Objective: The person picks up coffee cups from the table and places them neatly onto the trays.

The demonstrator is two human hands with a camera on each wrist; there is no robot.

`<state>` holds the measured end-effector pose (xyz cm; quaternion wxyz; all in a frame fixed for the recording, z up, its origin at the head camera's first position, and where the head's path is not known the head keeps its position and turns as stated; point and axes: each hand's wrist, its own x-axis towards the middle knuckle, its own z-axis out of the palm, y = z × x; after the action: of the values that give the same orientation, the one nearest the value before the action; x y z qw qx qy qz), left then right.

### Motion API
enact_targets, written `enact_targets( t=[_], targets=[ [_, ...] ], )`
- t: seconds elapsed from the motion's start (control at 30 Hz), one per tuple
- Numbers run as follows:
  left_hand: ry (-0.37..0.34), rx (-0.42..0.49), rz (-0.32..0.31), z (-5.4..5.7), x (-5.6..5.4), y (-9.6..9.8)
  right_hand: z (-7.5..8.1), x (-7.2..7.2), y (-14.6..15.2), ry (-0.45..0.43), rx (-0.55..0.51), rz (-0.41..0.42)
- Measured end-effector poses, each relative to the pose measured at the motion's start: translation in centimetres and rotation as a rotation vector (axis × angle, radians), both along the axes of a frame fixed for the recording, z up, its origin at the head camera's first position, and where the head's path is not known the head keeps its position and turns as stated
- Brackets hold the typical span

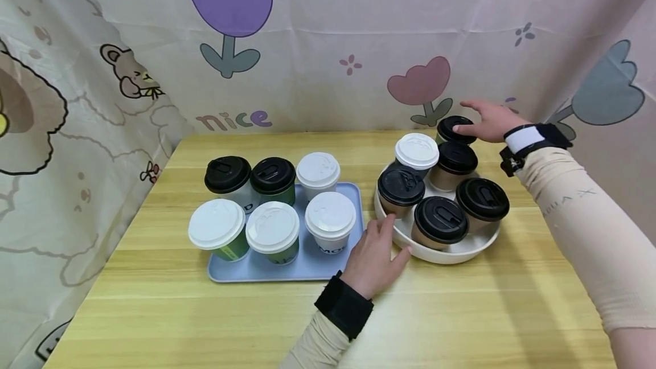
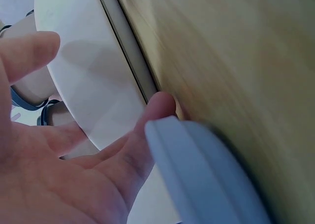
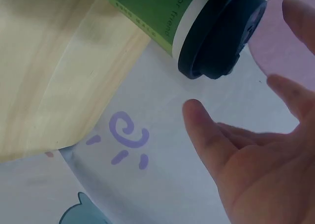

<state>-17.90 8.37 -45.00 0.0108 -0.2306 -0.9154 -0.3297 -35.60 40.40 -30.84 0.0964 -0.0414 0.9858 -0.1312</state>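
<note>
Fingers spread, my right hand (image 1: 489,123) reaches around a green paper cup with a black lid (image 3: 221,34) at the table's back edge. In the right wrist view its fingertips stand apart from that lid. My left hand (image 1: 371,258) is at the near left side of a white round tray (image 1: 446,257), its fingers loosely extended along the outer wall. Inside the round tray stand several brown cups with black lids (image 1: 441,220) and a dark cup with a white lid (image 1: 417,151). The left wrist view shows a blue tray's raised edge (image 2: 197,170) beside the fingers.
Left of the round tray lies the blue rectangular tray (image 1: 307,271). Cups with white lids (image 1: 273,228) and black lids (image 1: 274,176) stand on and behind it in two rows. A printed cloth (image 1: 318,90) hangs behind the wooden table (image 1: 205,323).
</note>
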Motion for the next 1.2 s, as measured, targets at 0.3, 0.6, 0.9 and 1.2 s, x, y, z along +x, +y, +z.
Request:
enact_targets(
  t=[0.3, 0.6, 0.9, 1.2],
  targets=[
    [0.010, -0.014, 0.007, -0.1, 0.0, 0.1, -1.5, -1.4, -0.7, 0.025, 0.043, -0.033],
    [0.031, -0.021, 0.009, -0.3, -0.1, 0.2, -1.9, -1.2, -1.1, 0.039, 0.022, -0.086],
    [0.003, -0.018, 0.013, -0.3, 0.0, 0.1, -1.0, 0.2, -0.7, 0.187, -0.107, -0.182],
    [0.005, -0.013, 0.016, -0.2, -0.1, 0.1, 3.7, 5.8, -1.2, 0.364, -0.211, -0.213]
  ],
)
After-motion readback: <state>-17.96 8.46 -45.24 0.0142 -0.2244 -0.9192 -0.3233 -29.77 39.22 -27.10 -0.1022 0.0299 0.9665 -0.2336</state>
